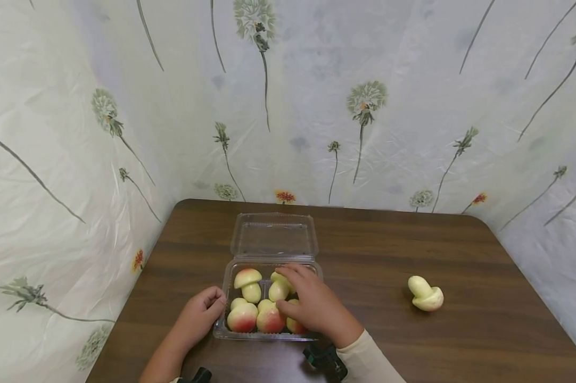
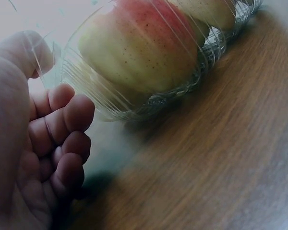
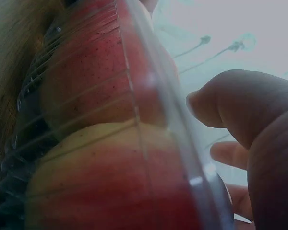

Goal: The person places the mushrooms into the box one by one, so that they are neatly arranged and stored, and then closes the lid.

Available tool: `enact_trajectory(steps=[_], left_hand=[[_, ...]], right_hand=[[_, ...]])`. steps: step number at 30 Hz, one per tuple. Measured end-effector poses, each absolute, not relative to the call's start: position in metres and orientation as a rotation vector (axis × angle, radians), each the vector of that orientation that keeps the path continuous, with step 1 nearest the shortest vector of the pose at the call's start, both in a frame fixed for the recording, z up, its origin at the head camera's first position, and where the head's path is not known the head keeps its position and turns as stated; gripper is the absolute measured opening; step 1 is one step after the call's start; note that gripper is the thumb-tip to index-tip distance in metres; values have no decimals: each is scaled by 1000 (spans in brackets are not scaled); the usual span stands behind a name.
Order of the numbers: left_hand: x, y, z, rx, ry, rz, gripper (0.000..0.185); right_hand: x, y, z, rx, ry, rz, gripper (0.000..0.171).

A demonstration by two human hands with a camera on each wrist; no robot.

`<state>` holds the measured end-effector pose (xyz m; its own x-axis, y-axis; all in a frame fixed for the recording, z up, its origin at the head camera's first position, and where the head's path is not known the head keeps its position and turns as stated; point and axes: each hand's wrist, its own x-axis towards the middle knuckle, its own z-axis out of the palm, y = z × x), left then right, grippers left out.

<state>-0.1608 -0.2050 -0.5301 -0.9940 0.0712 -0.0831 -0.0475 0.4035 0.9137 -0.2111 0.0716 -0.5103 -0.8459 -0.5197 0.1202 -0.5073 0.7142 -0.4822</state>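
Loose mushroom (image 1: 426, 294) right of tray (image 1: 230, 274), table (image 1: 374, 250)

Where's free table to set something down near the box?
Bare table between the box and the loose mushroom; also the strip left of the lid. Crowded: box full of mushrooms, left hand at its left wall, right hand inside.

A makeshift recording booth: crinkled white plastic sheeting printed with dandelions (image 1: 364, 106) encloses a dark brown wooden table (image 1: 374, 250) across the frame's lower half.
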Motion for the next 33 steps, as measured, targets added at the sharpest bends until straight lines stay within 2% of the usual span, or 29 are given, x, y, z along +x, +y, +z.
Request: enact_trajectory(steps=[9,18,27,33], left_hand=[[-169,-212,-559,11,2559,1667,13],[-158,-205,-522,41,2539,1650,13],[-159,-206,-524,38,2532,1651,14],[-159,-206,-525,52,2533,1655,13]], right_hand=[[-212,70,-509,-759,2921,-910,52],[-210,59,-498,-557,3168,-738,49],[-210,45,-493,-344,3097,-560,58],[-214,45,-501,-371,3009,-610,55]])
